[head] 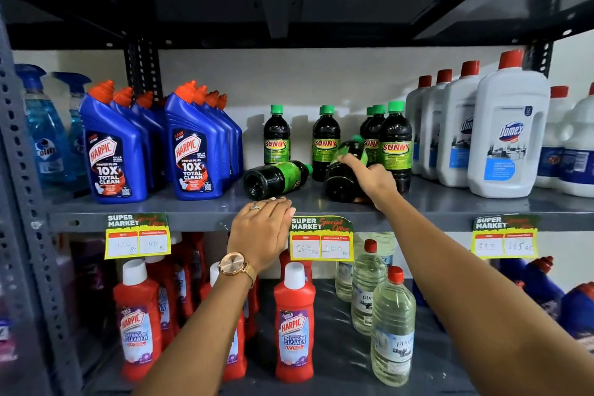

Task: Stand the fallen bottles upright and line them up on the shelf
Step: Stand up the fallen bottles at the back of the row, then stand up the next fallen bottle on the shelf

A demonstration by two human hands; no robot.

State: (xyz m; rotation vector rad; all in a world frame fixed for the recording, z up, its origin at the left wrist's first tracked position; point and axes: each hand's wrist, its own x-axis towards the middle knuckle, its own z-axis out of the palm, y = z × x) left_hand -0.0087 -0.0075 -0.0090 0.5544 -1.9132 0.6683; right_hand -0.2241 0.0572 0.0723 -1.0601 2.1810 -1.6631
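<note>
Dark Sunny bottles with green caps and labels stand on the grey middle shelf (193, 207). Two stand apart (276, 135) (325, 141), and a tight group (394, 145) stands to the right. One bottle lies on its side (273, 178), base toward me, cap pointing right. A second bottle (342, 177) leans tilted, its cap end up against the group. My right hand (369, 180) grips this tilted bottle around its middle. My left hand (262, 231), with a ring and a watch, rests flat on the shelf's front edge, just below the lying bottle.
Blue Harpic bottles (112, 151) fill the shelf's left, with blue spray bottles (45, 132) beyond them. White Domex jugs (508, 138) stand at the right. Price tags (321, 239) hang from the shelf edge. Below stand red Harpic bottles (294, 325) and clear bottles (392, 331).
</note>
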